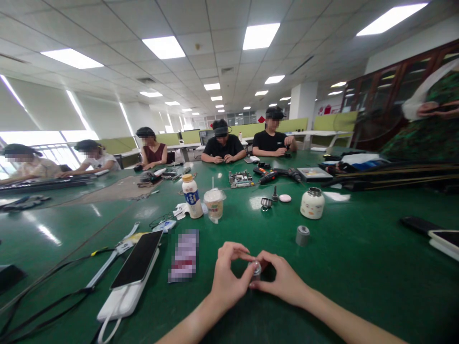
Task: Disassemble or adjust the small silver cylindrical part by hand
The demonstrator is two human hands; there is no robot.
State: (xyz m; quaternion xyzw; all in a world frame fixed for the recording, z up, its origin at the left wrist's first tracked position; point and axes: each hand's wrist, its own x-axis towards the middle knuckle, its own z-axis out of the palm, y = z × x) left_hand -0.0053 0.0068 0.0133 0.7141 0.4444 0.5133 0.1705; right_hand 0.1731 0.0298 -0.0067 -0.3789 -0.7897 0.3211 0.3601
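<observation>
A small grey cylinder with a shiny, clear-looking top (256,270) is pinched between my two hands, just over the green table or resting on it; I cannot tell which. My left hand (229,274) has its thumb and index finger curled against the left side. From the right, the fingers and thumb of my right hand (281,279) close on it and cover part of its body. Another grey cylinder (302,235) stands on the table, up and to the right of my hands. Beyond it is a cream insulated bottle with its mouth uncovered (312,204).
A phone (138,260) lies on a white power bank at left, near a banknote-like slip (184,255). Ahead are a milk bottle (192,197), a lidded cup (214,204), a metal ring-shaped part (266,204), a circuit board (241,179) and power drills (276,176). Several people sit around the table.
</observation>
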